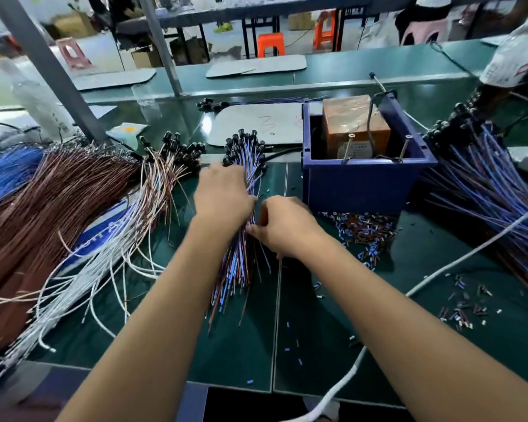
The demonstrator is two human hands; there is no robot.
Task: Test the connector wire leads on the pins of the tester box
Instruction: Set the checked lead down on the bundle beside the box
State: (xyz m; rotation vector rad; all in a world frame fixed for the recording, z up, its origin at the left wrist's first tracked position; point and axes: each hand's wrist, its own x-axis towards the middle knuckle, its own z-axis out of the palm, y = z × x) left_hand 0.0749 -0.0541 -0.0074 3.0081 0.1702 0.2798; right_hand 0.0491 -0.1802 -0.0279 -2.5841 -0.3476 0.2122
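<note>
A bundle of blue and brown connector wires with black round connectors at its far end lies on the green bench in the middle. My left hand grips the bundle around its middle from the left. My right hand pinches wires at the bundle's right side, fingers curled. The wires' stripped ends fan out towards me below both hands. The blue tester box stands just right of my hands, with an orange block inside and two upright metal pins on its front rim.
Large heaps of brown, blue and white wires cover the left of the bench. Another pile of blue-wired connectors lies at the right. Cut insulation bits litter the bench by the box. A white cable crosses the right side. Another person is at far right.
</note>
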